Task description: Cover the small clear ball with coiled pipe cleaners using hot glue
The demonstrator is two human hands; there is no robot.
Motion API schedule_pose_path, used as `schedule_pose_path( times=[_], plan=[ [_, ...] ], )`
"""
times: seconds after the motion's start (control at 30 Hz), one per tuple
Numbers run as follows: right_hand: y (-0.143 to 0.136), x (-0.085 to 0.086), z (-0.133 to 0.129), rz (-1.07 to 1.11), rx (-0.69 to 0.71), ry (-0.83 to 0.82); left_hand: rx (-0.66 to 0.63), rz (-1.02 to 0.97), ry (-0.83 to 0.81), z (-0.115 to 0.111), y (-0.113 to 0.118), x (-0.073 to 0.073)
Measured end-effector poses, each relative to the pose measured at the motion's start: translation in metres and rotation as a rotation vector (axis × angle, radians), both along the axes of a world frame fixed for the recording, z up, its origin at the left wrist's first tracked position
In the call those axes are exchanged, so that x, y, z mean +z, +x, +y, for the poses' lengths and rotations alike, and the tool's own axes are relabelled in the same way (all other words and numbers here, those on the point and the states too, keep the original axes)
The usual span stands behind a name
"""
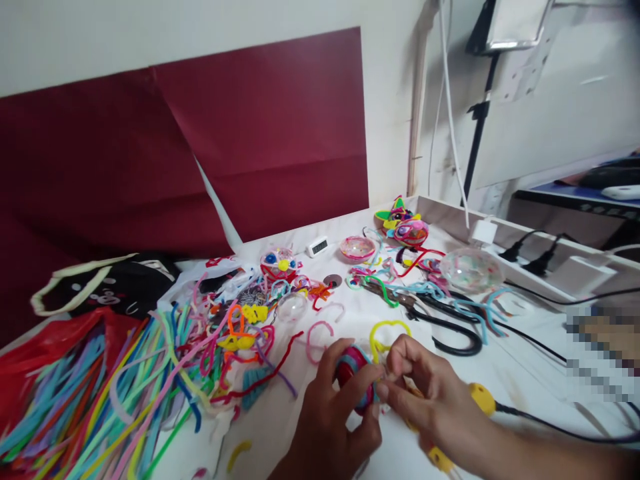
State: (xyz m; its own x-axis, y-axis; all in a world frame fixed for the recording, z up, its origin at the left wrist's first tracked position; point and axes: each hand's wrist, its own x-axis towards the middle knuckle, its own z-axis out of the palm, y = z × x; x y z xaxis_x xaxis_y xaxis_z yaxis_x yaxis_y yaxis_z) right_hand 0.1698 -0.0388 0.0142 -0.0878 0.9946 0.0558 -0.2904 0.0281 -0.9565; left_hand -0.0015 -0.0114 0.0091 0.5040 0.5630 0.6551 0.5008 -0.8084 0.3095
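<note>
Near the bottom centre of the head view, my left hand point(336, 417) is wrapped round a small rounded piece point(351, 371) striped in red and light blue. On its right side my right hand point(427, 392) is pinched closed; whatever lies between its fingertips is too small and blurred to name. The fingertips of both hands nearly meet at the piece's right edge. Behind them a bent yellow pipe cleaner point(389, 325) lies on the white table. A yellow object point(481, 399) with a black cable sits beside my right hand, and more yellow shows beneath it.
Many coloured pipe cleaners point(145, 393) are heaped at left, by a black bag point(125, 287). Black-handled scissors point(457, 333) lie right of centre. Clear bowls point(473, 270), a white timer point(317, 247) and colourful finished figures point(400, 223) stand behind. Plugs and cables line the right edge.
</note>
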Motion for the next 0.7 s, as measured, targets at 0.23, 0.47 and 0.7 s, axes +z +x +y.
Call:
schedule_pose_path(
  times=[0.23,0.47,0.7],
  plan=[
    [0.002,-0.002,-0.001,-0.03,0.027,0.004,0.001,0.003,0.034,-0.002,0.001,0.002],
    [0.001,0.006,0.0,0.029,0.05,0.026,0.001,0.002,0.071,-0.002,0.001,0.001],
    [0.003,0.01,-0.001,0.052,0.012,0.017,0.039,-0.029,0.014,-0.005,0.003,0.004]
  ],
)
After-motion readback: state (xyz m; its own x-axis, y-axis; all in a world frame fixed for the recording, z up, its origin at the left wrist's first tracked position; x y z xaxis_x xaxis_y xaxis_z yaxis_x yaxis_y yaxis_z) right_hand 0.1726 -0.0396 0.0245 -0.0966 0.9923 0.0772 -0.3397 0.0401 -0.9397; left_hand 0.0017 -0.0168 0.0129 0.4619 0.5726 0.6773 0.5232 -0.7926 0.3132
